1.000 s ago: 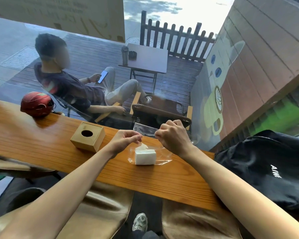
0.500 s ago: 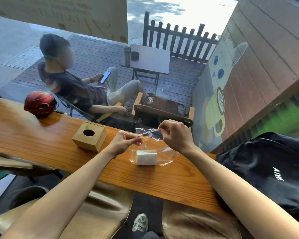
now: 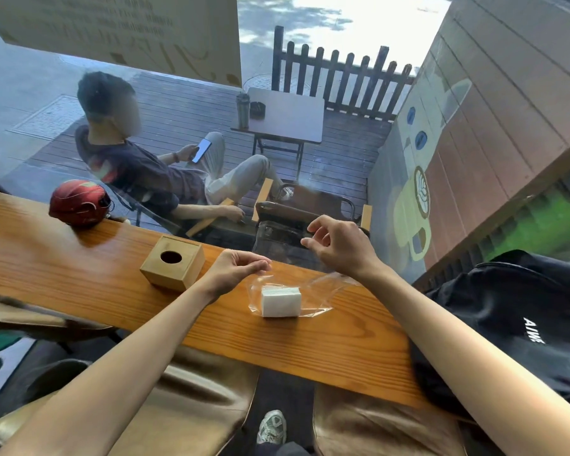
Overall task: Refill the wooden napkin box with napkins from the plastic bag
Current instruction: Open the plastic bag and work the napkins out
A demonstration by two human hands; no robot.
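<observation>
Getting the white napkin stack (image 3: 281, 301) out of the clear plastic bag (image 3: 313, 287): left hand (image 3: 236, 269) fingers pinched, can't tell on what; right hand (image 3: 338, 246) loose, empty.

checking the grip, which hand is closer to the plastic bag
The left hand: its pinched fingertips sit right at the plastic bag's upper-left edge. The right hand hovers higher, fingers loosely curled and holding nothing.

Both forearms are showing bare from the bottom corners up to the wrists, with no sleeves, watch or rings on them. The left hand (image 3: 234, 271) and right hand (image 3: 339, 245) are wearing no gloves. At six o'clock, one foot is wearing a pale grey-white sneaker (image 3: 272, 426) with laces and darker worn patches.
</observation>
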